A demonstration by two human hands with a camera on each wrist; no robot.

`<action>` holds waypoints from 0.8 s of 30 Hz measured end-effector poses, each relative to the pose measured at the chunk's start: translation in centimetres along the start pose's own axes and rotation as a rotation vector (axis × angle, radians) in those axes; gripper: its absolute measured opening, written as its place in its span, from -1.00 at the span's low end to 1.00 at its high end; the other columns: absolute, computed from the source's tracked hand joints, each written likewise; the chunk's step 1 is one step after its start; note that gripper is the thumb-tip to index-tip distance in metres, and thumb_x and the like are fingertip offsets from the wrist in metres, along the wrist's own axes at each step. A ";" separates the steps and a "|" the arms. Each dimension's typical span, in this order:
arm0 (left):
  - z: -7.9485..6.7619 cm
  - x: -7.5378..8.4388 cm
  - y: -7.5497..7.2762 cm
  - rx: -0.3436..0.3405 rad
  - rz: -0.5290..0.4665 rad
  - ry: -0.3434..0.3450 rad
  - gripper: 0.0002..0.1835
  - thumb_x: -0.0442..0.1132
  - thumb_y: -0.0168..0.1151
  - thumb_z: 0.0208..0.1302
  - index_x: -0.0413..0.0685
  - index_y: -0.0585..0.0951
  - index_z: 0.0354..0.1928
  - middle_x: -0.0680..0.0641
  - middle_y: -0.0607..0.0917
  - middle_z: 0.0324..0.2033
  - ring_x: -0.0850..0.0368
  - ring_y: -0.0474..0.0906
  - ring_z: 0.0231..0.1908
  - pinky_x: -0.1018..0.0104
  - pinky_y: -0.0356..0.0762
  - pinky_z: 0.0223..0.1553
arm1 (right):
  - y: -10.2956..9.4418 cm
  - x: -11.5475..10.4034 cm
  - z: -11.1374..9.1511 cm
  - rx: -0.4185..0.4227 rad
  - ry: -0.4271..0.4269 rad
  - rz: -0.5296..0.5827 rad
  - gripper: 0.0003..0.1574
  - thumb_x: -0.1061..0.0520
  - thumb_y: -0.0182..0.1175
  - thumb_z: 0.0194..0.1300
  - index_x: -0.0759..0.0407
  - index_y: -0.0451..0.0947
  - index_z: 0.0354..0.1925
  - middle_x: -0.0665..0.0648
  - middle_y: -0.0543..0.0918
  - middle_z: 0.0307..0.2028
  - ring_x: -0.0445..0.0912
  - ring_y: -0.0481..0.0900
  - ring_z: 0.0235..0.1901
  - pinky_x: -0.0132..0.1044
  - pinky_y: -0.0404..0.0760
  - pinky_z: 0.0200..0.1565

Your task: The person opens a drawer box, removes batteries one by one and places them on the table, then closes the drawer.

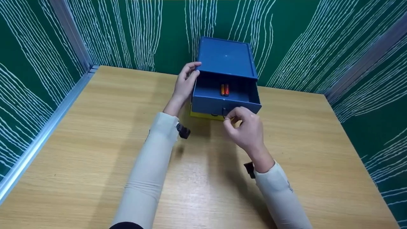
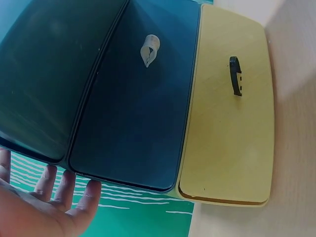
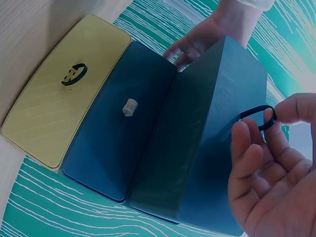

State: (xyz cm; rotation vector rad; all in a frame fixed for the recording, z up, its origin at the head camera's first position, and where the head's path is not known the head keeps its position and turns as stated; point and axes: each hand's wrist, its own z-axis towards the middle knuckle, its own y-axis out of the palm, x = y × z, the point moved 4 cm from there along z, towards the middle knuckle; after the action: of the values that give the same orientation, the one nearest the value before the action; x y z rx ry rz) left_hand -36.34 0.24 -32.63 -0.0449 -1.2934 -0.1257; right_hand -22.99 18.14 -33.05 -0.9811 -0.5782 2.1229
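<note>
A small drawer cabinet (image 1: 226, 56) stands with its blue top drawer (image 1: 206, 104) pulled out. Inside that drawer lie two batteries (image 1: 224, 90), one orange and one red, side by side. My right hand (image 1: 244, 127) pinches the drawer's thin black loop handle (image 3: 256, 109) between thumb and fingertips. On the cabinet's left side, my left hand (image 1: 185, 85) rests with its fingertips against the edge, fingers fairly straight. Below are a blue middle drawer (image 2: 133, 113) with a whitish pull and a yellow bottom drawer (image 2: 227, 143) with a black handle (image 2: 235, 76), both closed.
The cabinet sits near the back edge of a wooden table (image 1: 197, 178). Green walls (image 1: 171, 35) with wavy white lines enclose the back and sides. A metal rail (image 1: 41, 130) runs along the left side. Small black wrist cameras (image 1: 183, 131) are strapped over both sleeves.
</note>
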 end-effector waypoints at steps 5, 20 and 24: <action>0.0 0.1 0.0 0.007 0.012 0.008 -0.69 -0.22 -0.12 0.28 0.02 0.42 0.05 0.09 0.38 0.10 0.23 0.24 0.08 0.32 0.18 0.12 | -0.1 0.0 -0.1 -0.006 0.007 -0.004 -0.93 0.07 0.15 -0.01 -0.03 0.47 -0.57 -0.12 0.53 -0.55 -0.24 0.44 -0.52 -0.39 0.44 -0.46; 0.0 0.2 0.0 0.010 0.006 0.051 -0.68 -0.27 -0.13 0.28 -0.06 0.41 0.06 0.04 0.40 0.08 0.24 0.24 0.08 0.37 0.18 0.11 | -0.2 -0.6 -0.6 0.004 -0.051 0.039 -0.90 0.17 0.16 -0.06 0.04 0.45 -0.63 -0.08 0.52 -0.60 -0.18 0.44 -0.58 -0.36 0.44 -0.51; 0.1 0.1 0.0 0.010 -0.007 0.048 -0.68 -0.26 -0.12 0.28 -0.05 0.42 0.05 0.04 0.40 0.08 0.22 0.25 0.08 0.36 0.19 0.10 | -0.2 -0.7 -0.7 -0.005 -0.051 0.043 -0.90 0.17 0.16 -0.07 0.04 0.44 -0.63 -0.09 0.52 -0.61 -0.21 0.43 -0.58 -0.37 0.45 -0.50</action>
State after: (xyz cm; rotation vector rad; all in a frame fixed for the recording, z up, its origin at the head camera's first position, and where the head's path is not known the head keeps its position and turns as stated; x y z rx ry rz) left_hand -36.40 0.25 -32.53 -0.0293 -1.2461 -0.1256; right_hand -22.03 17.77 -33.06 -0.9520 -0.5927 2.1913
